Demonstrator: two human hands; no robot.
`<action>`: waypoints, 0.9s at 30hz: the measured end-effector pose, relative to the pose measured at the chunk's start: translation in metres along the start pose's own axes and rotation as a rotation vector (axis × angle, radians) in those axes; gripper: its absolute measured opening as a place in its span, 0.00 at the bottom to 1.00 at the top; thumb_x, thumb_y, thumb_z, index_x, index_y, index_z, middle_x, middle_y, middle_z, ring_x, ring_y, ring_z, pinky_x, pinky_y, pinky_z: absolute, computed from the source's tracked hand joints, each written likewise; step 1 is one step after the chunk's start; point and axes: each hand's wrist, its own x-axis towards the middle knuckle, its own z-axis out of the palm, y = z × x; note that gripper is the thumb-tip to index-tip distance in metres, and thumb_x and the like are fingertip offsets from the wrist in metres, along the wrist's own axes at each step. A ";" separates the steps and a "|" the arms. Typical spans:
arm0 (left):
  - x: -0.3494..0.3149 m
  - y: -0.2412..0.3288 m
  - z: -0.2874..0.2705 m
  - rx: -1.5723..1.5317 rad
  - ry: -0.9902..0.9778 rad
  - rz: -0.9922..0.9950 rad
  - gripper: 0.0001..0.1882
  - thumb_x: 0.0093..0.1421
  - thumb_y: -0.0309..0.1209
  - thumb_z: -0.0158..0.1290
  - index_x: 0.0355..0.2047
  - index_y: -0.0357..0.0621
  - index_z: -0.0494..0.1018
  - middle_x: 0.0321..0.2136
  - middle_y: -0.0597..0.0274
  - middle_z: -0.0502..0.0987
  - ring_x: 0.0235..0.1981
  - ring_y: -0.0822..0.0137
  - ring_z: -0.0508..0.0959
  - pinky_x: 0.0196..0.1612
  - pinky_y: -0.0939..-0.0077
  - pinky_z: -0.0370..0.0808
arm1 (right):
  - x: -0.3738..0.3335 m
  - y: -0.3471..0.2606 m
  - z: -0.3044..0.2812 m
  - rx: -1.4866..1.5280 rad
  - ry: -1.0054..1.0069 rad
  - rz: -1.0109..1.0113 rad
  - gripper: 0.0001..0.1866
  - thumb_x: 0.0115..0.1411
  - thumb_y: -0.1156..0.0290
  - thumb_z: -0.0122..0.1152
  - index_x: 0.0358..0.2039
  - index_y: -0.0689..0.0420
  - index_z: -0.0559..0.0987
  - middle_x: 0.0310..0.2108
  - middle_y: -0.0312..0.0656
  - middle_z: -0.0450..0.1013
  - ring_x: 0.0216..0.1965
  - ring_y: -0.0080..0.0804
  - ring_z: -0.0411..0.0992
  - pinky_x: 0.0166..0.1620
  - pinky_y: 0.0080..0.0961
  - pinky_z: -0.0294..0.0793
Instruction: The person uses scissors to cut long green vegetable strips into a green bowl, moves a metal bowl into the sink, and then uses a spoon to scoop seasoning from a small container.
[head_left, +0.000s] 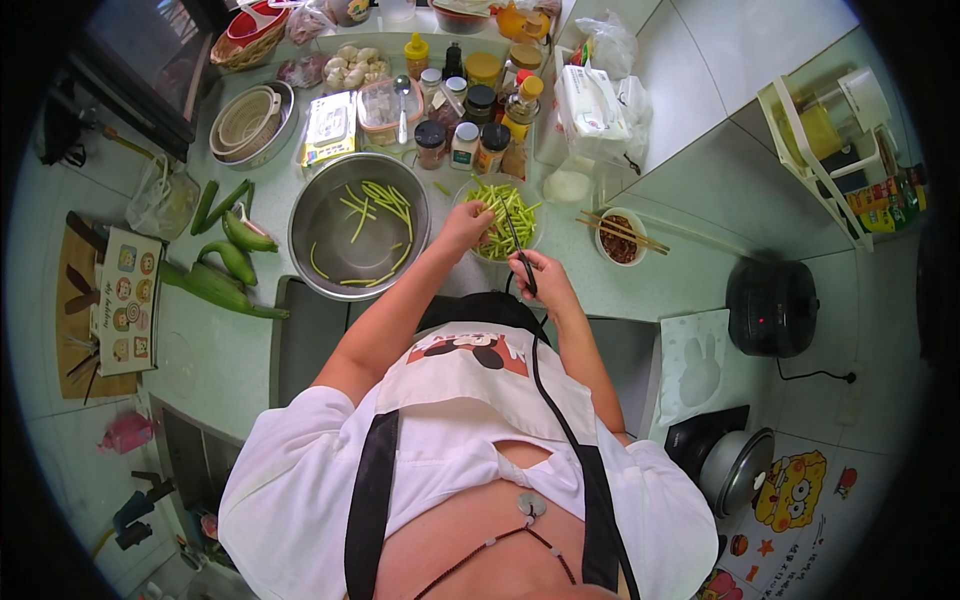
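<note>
The right hand [541, 278] is gripping a slender pair of dark-handled scissors [517, 240], its fingers clamped on the handles, and the narrow blades are pointing away from the body over a round, clear-walled bowl [542, 230]. This bowl is holding a loose heap of short, smooth, light-green cut stem pieces [497, 243]. The left hand [466, 224] is hovering at the bowl's left side with its fingertips drawn together beside the heap; I cannot tell whether they are pinching a stem.

Just left of the left forearm, a wide, round, shiny grey metal basin [345, 250] is sitting on the smooth pale-green countertop [595, 290], with several long, thin, gently curving green stems [390, 200] lying inside. Farther left, a long, thick green gourd-like vegetable [215, 287] is lying near a plump, curved green vegetable [232, 260].

To the right of the clear bowl, a small round white cup [607, 250] is holding a crumbly reddish-brown food, and slim wooden chopsticks [645, 241] are resting across its rim. Behind, glossy jars with black lids [465, 145] are standing close together.
</note>
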 end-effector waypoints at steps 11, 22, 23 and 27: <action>0.008 -0.005 -0.002 0.181 0.002 0.008 0.15 0.53 0.28 0.47 0.40 0.34 0.67 0.24 0.59 0.74 0.18 0.73 0.73 0.19 0.80 0.68 | 0.004 0.011 -0.004 -0.017 0.026 0.005 0.08 0.52 0.68 0.56 0.29 0.59 0.74 0.12 0.31 0.63 0.10 0.14 0.58 0.12 0.11 0.56; 0.003 0.000 -0.008 -0.376 -0.060 -0.038 0.21 0.53 0.20 0.42 0.49 0.32 0.59 0.35 0.58 0.69 0.29 0.68 0.74 0.34 0.80 0.74 | -0.010 0.003 -0.014 -0.010 0.059 -0.010 0.08 0.52 0.69 0.56 0.31 0.60 0.74 0.14 0.32 0.65 0.11 0.14 0.60 0.14 0.11 0.59; 0.003 -0.001 -0.009 -0.394 -0.073 -0.049 0.21 0.53 0.21 0.42 0.49 0.33 0.59 0.35 0.57 0.69 0.30 0.68 0.74 0.35 0.80 0.74 | -0.010 0.004 -0.015 -0.011 0.062 -0.011 0.09 0.52 0.69 0.56 0.31 0.60 0.74 0.14 0.32 0.66 0.11 0.14 0.60 0.14 0.11 0.59; -0.001 0.002 -0.006 -0.483 -0.119 -0.065 0.22 0.53 0.20 0.43 0.50 0.34 0.59 0.34 0.57 0.68 0.31 0.67 0.74 0.36 0.78 0.74 | -0.012 0.008 -0.016 -0.004 0.073 -0.011 0.09 0.52 0.69 0.57 0.32 0.59 0.73 0.14 0.33 0.66 0.11 0.15 0.60 0.14 0.11 0.58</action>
